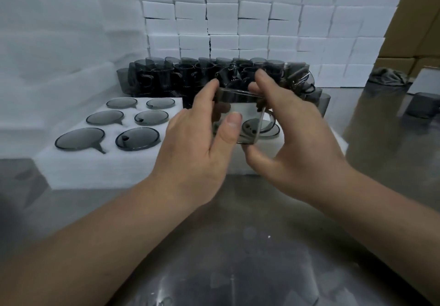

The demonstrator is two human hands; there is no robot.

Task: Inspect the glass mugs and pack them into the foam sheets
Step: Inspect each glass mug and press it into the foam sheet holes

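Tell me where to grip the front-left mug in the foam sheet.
Probably from straight above: pinch the round top edge of the front-left mug. The foam sheet hides its wall, and its handle lies in a narrow slot, so only the top is free.

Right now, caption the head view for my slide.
A glass mug held by left hand and right hand over the foam sheet, several mugs already seated.

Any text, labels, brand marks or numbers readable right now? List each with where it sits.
None can be read. The glass mug held by the left hand and right hand, the foam sheet, the stacked white blocks and the cardboard boxes show no print.
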